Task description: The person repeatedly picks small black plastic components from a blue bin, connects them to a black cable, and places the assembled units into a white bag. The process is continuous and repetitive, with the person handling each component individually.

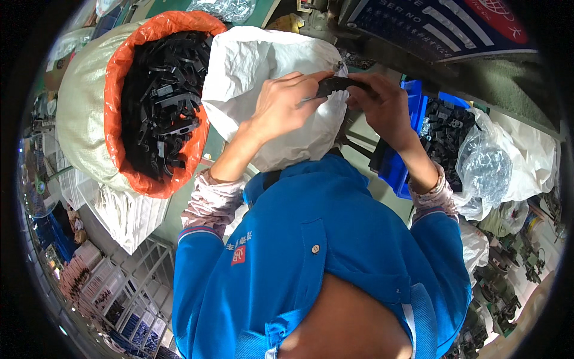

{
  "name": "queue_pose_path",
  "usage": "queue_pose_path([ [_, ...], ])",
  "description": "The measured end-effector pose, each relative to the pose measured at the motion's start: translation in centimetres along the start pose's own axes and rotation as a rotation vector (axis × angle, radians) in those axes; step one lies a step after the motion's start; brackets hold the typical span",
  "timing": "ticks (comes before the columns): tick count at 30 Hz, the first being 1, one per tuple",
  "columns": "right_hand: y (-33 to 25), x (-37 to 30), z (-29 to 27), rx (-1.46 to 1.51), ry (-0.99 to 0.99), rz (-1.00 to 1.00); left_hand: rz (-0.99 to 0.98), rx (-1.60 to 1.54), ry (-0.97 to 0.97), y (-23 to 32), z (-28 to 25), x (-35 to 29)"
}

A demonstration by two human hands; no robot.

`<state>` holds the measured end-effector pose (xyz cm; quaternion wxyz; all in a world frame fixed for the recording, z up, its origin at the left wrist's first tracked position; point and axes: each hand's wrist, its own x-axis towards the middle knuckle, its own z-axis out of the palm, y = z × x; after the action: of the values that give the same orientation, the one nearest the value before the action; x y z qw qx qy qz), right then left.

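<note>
Pinching the black curved part (332, 85) from opposite ends, the left hand (283, 103) and right hand (384, 106) should steady it evenly near the white sack (239, 63).

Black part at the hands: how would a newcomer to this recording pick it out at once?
Find the white bag in front of the blue jacket. Near its right edge, the left hand and right hand meet at a black part. Unlike the loose black pieces heaped in the orange-lined sack further left, this one is held between both hands.
</note>
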<state>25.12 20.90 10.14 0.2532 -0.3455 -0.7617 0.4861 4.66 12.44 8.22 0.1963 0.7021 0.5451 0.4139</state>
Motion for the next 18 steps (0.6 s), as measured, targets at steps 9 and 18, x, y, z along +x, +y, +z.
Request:
queue_pose_path([
  [9, -0.4, 1.2, 0.6, -0.025, 0.104, -0.104, 0.242, 0.15, -0.056, -0.4, -2.4, 3.3],
  [18, 2.3, 2.6, 0.4, 0.125, 0.107, 0.029, 0.112, 0.202, -0.242, -1.4, -2.1, 5.8],
])
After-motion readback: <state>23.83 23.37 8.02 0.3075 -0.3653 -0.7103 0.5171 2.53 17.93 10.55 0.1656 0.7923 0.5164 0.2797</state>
